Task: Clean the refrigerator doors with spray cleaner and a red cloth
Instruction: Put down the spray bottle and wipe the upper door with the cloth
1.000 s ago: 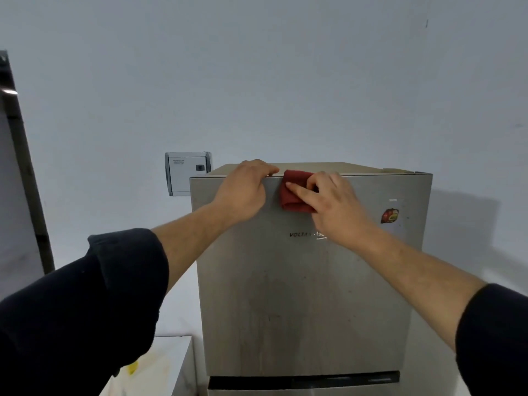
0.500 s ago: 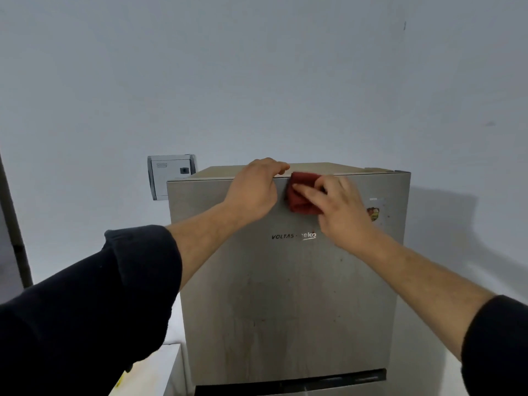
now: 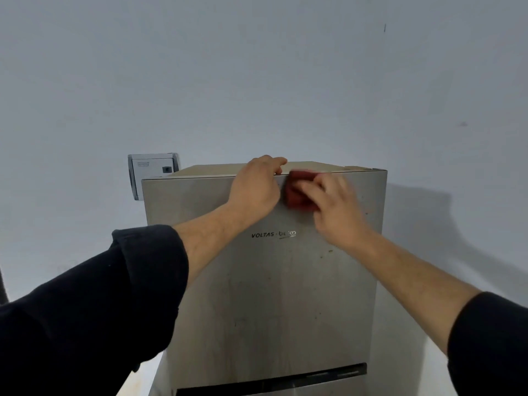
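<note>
A grey wall box [image 3: 153, 171] sits behind the top left corner of the refrigerator door [image 3: 271, 295]. The left hand [image 3: 254, 187] curls its fingers over the door's top edge. Just right of it, the red cloth [image 3: 295, 192] lies under the blurred right hand [image 3: 334, 204], whose outstretched fingers press it against the door.

— What does the door look like?
— The door [image 3: 271, 295] is upright, brushed silver metal, with a "VOLTAS · beko" logo across its upper middle. Faint streaks and small dark specks mark its face, and a dark slot runs under its bottom edge.
— And the cloth?
— The cloth [image 3: 297, 192] is dark red, folded into a small pad. It lies flat on the door's face, touching the top edge, a little right of that edge's middle.
— What keeps it there?
— The right hand [image 3: 334, 204] presses on it and covers its right part, which is blurred. The left hand [image 3: 254, 190] grips the top edge just left of it.
</note>
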